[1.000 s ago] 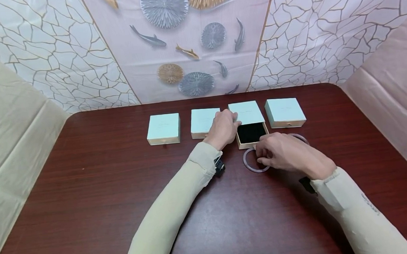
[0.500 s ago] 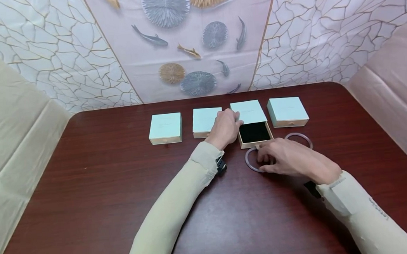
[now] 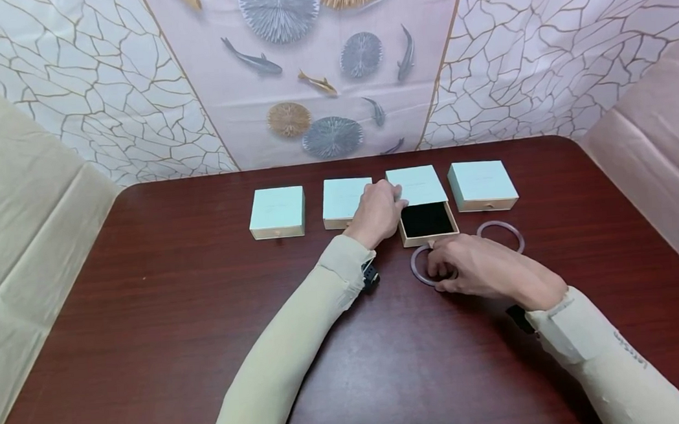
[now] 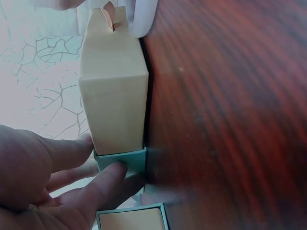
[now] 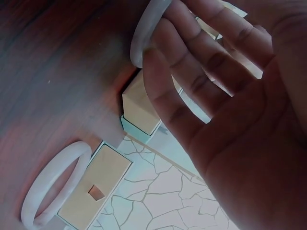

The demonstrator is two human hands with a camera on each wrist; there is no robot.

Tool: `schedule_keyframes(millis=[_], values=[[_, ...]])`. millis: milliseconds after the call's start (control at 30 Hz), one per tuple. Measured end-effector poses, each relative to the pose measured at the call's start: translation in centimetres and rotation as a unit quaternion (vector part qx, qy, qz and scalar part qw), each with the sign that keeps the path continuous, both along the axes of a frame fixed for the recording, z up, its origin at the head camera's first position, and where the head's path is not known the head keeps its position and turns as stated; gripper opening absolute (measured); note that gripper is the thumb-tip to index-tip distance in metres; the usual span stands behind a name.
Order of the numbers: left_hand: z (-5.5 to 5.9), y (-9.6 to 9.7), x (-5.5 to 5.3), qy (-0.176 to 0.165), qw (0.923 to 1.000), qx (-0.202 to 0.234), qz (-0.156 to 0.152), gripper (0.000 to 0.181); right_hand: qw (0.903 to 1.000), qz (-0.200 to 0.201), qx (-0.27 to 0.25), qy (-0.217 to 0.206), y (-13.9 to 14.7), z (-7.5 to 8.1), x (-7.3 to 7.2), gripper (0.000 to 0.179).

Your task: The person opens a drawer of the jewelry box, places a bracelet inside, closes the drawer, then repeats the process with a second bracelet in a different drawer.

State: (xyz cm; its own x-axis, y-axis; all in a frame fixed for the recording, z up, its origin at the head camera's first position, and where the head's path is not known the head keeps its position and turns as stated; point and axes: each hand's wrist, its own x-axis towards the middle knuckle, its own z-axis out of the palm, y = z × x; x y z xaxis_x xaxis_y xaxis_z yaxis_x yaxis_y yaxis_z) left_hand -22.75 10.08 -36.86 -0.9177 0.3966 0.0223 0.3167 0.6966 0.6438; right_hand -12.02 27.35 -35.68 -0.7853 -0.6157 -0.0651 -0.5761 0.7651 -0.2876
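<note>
A mint-green drawer-style gift box (image 3: 416,182) stands with its black-lined drawer (image 3: 426,219) slid partly out toward the front. My left hand (image 3: 373,213) holds its outer sleeve from the left; in the left wrist view the thumb and fingers straddle the green sleeve (image 4: 127,163). Just in front of the drawer, a pale lilac bangle (image 3: 415,266) lies by the pull tab (image 4: 109,17). At its right side is my right hand (image 3: 473,262), pinching the ring between thumb and fingers. The hand covers part of this bangle.
Another bangle (image 3: 513,234) lies right of my right hand, in front of a closed box (image 3: 484,185). Two more closed boxes, one (image 3: 344,199) beside my left hand and one (image 3: 277,212) farther left, complete the row. A patterned cloth (image 3: 331,76) hangs behind the table.
My right hand has drawn slightly back toward me, and its thumb has come to the bangle's near edge. More of the second bangle shows. My left hand stays on the box.
</note>
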Motion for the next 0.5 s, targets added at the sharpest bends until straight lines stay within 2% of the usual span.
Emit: schedule_keyframes(millis=[267, 500], values=[[0.02, 0.1, 0.04, 0.009, 0.9999, 0.0, -0.004, 0.057, 0.9997, 0.008, -0.007, -0.024, -0.03, 0.0, -0.12, 0.023], [0.1, -0.04, 0.09, 0.001, 1.0, -0.007, 0.0, 0.056, 0.9991, -0.018, 0.014, -0.035, -0.36, 0.01, -0.04, 0.021]])
